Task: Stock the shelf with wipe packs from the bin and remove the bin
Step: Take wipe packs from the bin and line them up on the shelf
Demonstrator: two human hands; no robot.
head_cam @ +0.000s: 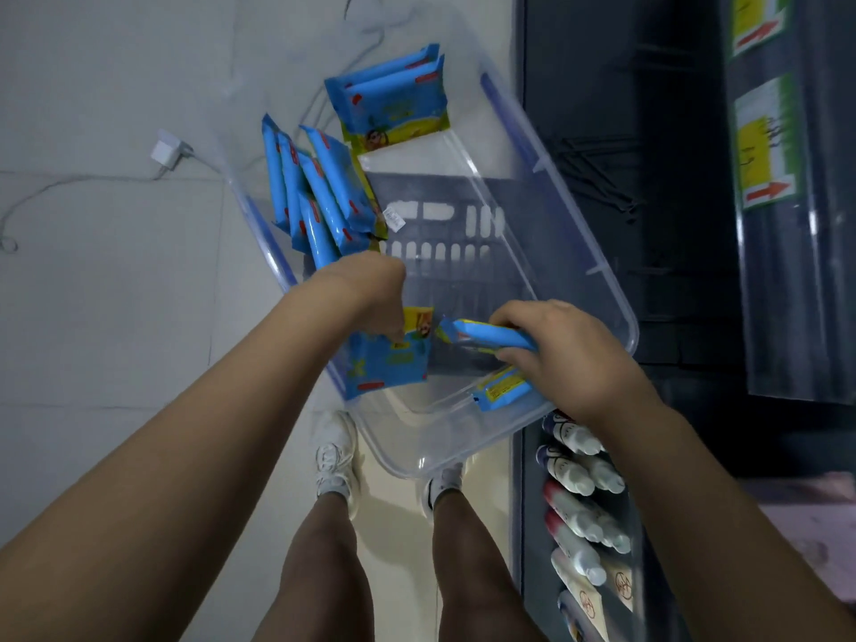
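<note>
A clear plastic bin [546, 187] stands on the floor in front of me, beside a dark shelf unit [648, 132]. Blue and yellow wipe packs lie in it: two stacked at the far end [393, 99], several standing on edge along the left wall [319, 192], one flat near the front [389, 363]. My left hand [375, 294] reaches into the bin with its fingers on the flat pack. My right hand [565, 359] is closed around a wipe pack [486, 335] held on edge, with another pack [500, 391] just under it.
A lower shelf [523, 525] at the right holds rows of white bottles [583, 479] with coloured caps. A white charger [166, 150] and its cable lie on the pale tiled floor at the left. My legs and white shoes [333, 456] stand close behind the bin.
</note>
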